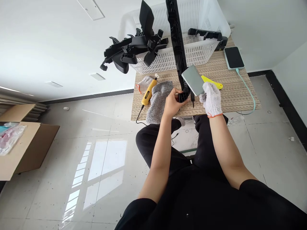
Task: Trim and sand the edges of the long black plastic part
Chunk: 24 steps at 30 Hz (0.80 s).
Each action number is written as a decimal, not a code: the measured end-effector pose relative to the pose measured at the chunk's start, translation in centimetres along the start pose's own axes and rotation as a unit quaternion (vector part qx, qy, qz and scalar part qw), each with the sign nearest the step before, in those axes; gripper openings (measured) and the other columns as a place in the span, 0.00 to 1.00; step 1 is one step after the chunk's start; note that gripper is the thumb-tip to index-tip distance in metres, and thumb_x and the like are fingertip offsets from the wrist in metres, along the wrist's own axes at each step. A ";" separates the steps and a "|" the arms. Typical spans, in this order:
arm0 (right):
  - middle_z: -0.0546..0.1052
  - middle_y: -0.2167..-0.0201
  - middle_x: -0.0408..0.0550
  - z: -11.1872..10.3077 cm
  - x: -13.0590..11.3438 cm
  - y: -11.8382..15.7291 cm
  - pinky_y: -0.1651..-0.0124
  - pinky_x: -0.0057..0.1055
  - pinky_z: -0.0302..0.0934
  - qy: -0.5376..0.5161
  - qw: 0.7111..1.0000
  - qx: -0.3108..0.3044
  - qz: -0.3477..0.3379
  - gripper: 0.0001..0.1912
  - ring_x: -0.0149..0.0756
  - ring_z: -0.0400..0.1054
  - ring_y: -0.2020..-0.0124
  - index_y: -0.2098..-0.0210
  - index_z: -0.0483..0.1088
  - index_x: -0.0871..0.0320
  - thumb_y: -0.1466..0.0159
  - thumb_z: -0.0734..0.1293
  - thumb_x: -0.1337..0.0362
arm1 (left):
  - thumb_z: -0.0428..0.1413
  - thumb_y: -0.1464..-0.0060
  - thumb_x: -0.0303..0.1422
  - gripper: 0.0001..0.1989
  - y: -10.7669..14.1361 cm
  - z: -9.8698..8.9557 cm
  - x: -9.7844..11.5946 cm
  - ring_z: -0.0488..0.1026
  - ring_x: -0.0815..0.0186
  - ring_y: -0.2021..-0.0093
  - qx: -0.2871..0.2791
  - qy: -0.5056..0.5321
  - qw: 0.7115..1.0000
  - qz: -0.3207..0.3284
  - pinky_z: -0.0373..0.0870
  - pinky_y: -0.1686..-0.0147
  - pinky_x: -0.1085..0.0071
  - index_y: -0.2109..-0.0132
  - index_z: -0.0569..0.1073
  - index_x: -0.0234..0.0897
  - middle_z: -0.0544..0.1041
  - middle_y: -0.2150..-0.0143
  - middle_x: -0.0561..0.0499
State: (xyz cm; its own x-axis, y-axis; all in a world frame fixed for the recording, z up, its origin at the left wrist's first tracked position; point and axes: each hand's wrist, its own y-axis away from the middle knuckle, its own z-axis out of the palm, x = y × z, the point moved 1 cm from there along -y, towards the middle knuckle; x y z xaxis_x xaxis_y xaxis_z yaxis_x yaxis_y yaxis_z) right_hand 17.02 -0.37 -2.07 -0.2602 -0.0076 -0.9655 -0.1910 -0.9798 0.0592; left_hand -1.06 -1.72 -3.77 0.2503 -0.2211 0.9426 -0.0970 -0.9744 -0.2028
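My bare left hand (174, 103) is closed around the lower end of a long black plastic trim piece (177, 41). The piece stretches away from me, across the near wall of the white basket. In a white knit glove with an orange cuff, my right hand (211, 98) grips a flat, grey-green rectangular slab (193, 80) by its lower right corner. The slab is tilted beside the trim piece; whether they touch I cannot tell. Just behind the gloved fingers lies a yellow plastic tool (213, 82), partly hidden.
A white slotted basket (163, 62) holds several black plastic parts (141, 46). On the striped table (232, 99) are a yellow corded rotary tool (149, 92), a grey cloth (159, 102), a glove (144, 83) and a phone-like device (233, 57) with a cable. A cardboard box (35, 147) stands left.
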 end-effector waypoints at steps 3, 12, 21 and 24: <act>0.68 0.79 0.39 0.2 0.0 0.5 0.83 0.25 0.57 0.034 0.997 -0.055 0.031 0.20 0.28 0.63 0.81 0.71 0.64 0.53 0.41 0.74 0.48 | 0.71 0.52 0.45 0.26 -0.2 0.0 -0.3 0.81 0.60 0.63 0.004 -0.009 1.000 0.010 0.77 0.63 0.63 0.52 0.68 0.42 0.81 0.61 0.50; 0.80 0.65 0.45 0.2 0.0 1.2 0.81 0.27 0.70 0.117 0.989 -0.092 0.011 0.20 0.33 0.74 0.76 0.49 0.69 0.51 0.36 0.70 0.49 | 0.72 0.53 0.42 0.30 -0.4 0.1 -1.2 0.82 0.56 0.58 0.012 -0.016 1.000 0.016 0.79 0.59 0.59 0.46 0.71 0.41 0.82 0.57 0.47; 0.74 0.48 0.49 -0.2 1.2 0.6 0.74 0.31 0.75 0.149 0.984 -0.096 -0.014 0.20 0.34 0.76 0.67 0.45 0.70 0.49 0.34 0.66 0.50 | 0.71 0.54 0.43 0.25 -0.2 -0.1 -0.5 0.79 0.57 0.54 0.017 -0.030 0.999 0.032 0.76 0.57 0.62 0.53 0.71 0.40 0.80 0.54 0.47; 0.73 0.45 0.51 -0.3 1.3 0.1 0.75 0.29 0.74 0.129 0.989 -0.066 -0.017 0.21 0.37 0.77 0.62 0.45 0.69 0.49 0.34 0.66 0.49 | 0.71 0.53 0.44 0.24 -0.2 0.0 -0.4 0.79 0.58 0.56 0.006 -0.010 0.999 0.030 0.76 0.59 0.63 0.55 0.69 0.41 0.80 0.56 0.48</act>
State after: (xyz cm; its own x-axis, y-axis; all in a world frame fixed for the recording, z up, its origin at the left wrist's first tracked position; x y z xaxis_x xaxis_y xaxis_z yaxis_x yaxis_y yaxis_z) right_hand 16.93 -0.54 -3.34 -0.0013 -0.0084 -1.0000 -0.0650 -0.9979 0.0085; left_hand -1.13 -1.40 -4.06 0.2630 -0.2796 0.9234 -0.1017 -0.9598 -0.2616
